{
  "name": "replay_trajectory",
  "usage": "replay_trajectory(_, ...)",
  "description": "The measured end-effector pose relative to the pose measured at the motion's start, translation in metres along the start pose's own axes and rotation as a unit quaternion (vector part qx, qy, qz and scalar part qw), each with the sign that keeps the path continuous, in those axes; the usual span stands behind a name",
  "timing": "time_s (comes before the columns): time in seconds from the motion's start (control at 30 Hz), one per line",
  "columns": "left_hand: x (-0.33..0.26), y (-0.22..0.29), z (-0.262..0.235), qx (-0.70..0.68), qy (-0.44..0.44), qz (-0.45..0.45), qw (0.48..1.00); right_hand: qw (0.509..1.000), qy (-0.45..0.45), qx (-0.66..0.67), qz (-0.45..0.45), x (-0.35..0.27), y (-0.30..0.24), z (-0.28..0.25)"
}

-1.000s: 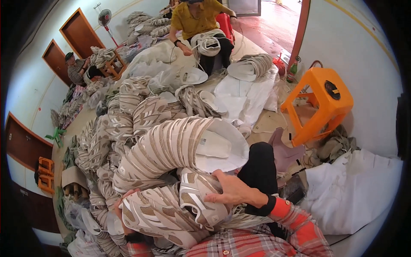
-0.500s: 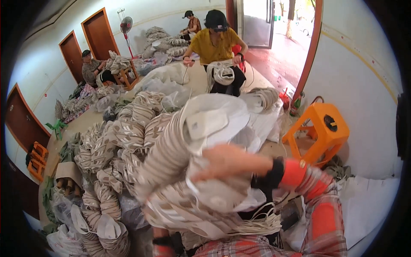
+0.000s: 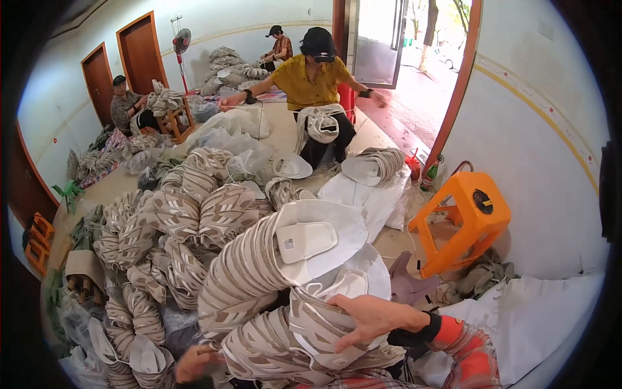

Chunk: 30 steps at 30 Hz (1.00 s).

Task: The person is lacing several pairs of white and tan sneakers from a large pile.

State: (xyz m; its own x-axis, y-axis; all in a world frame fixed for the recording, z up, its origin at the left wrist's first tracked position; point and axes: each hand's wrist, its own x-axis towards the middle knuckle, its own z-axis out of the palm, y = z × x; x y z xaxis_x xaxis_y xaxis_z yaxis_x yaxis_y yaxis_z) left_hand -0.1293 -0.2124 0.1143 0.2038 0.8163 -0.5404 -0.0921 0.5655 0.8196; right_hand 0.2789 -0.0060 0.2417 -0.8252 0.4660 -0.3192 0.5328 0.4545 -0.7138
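Across my lap lies a bundle of nested beige and white shoe uppers [image 3: 278, 350]. My right hand [image 3: 376, 319] rests on its right end, thumb apart and fingers stretched over the surface. At the bundle's left end is my left hand [image 3: 196, 363], its fingers curled; what they hold, if anything, is hidden. Just beyond, a larger curved stack of uppers [image 3: 240, 272] leans over the bundle, its wide white end facing right with a pale insole-shaped panel [image 3: 306, 241] inside.
Heaps of upper stacks [image 3: 175, 214] and clear plastic bags [image 3: 246, 155] spread to the left. An orange stool [image 3: 463, 214] stands right, beside white sheeting [image 3: 512, 318]. Ahead sits a person in a yellow shirt [image 3: 308, 81], with uppers on the lap; two other people work farther back.
My right hand has moved lower and to the right, from the large stack onto the lap bundle. My left hand has come into view. The person ahead has spread both arms wide.
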Motion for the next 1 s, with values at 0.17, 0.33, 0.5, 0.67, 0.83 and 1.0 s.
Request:
replay_trajectory(0.17,-0.024,-0.045,-0.021,-0.2,0.285,0.276,0.896,0.997,-0.07,-0.016,-0.013,0.005,-0.005,-0.001)
replay_trajectory(0.33,0.078,0.134,0.115,0.1,-0.034,0.117,0.988,0.981,-0.123,0.084,-0.125,0.007,-0.009,-0.005)
replay_trajectory(0.5,0.136,0.148,0.174,0.029,-0.034,0.065,0.997,0.974,-0.122,0.152,-0.117,0.013,0.0,-0.014)
replay_trajectory(0.67,0.142,0.139,0.157,-0.028,-0.027,-0.016,0.999,0.979,-0.118,0.003,-0.168,0.058,0.065,-0.04)
replay_trajectory(0.83,0.132,0.139,0.156,-0.051,-0.075,0.006,0.996,0.931,-0.103,-0.339,-0.083,0.084,0.058,-0.058)
replay_trajectory(1.0,0.137,0.132,0.151,-0.01,-0.104,0.02,0.994,0.937,-0.205,-0.224,-0.171,0.106,0.051,-0.057)
